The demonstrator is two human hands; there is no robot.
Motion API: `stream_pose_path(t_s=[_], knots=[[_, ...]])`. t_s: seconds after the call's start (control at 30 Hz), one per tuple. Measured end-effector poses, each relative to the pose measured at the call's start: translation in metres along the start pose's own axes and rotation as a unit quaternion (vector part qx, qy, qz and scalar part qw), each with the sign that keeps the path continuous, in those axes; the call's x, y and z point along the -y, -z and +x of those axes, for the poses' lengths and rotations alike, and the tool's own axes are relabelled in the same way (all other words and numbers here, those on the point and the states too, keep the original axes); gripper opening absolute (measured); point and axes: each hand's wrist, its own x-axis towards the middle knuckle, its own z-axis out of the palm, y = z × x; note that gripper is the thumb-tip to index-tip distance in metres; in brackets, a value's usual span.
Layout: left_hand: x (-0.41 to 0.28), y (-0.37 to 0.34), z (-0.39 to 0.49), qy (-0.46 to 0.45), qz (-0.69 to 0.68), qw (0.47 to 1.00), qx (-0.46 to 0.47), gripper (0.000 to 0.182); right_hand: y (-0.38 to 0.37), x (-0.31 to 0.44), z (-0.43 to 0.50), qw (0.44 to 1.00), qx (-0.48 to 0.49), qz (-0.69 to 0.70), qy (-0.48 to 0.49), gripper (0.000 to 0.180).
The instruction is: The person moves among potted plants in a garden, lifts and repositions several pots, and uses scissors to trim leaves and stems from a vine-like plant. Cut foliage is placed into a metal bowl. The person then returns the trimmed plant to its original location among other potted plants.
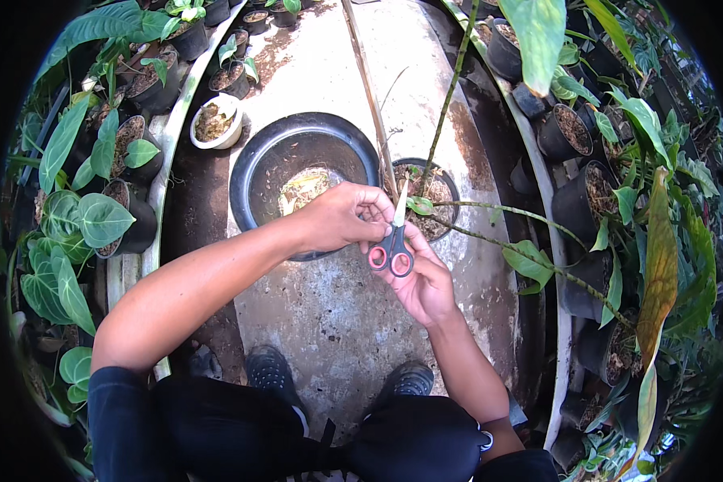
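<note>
A pair of scissors (396,241) with black and red handles, blades together and pointing up, lies at my right hand (425,280), whose fingers are curled behind the handles. My left hand (349,214) meets it from the left, thumb and fingertips pinched beside the scissors; whether something thin is between them cannot be told. Just beyond the hands stands a black pot (452,199) with a tall plant, its long stems (506,244) reaching up and to the right. A brown stake (367,84) rises by this pot. Left of it is a wide black basin (250,181) with dry plant scraps (304,187) inside.
A small white pot (223,135) sits beyond the basin's left side. Pale bench edges (178,120) run along both sides of the concrete path (337,325), with many potted plants behind them. A large browning leaf (660,271) hangs at the right. My shoes (271,373) are on the path.
</note>
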Motion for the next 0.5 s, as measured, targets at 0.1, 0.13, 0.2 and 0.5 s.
stream_pose_path(t_s=[0.1, 0.13, 0.2, 0.5], knots=[[0.009, -0.024, 0.028, -0.017, -0.073, 0.996, 0.048, 0.012, 0.009, 0.027, -0.027, 0.991, 0.009, -0.118, 0.056, 0.06], [0.013, -0.032, 0.037, -0.017, -0.087, 0.994, 0.059, 0.013, 0.011, 0.036, -0.035, 0.989, -0.055, -0.134, 0.041, 0.066], [0.022, -0.049, 0.048, -0.064, -0.093, 0.992, 0.06, 0.013, 0.017, 0.049, -0.045, 0.976, -0.065, -0.203, 0.051, 0.069], [0.078, -0.087, 0.017, 0.183, 0.179, 0.951, -0.17, 0.059, 0.036, 0.082, -0.044, 0.777, -0.165, -0.606, -0.051, 0.057]])
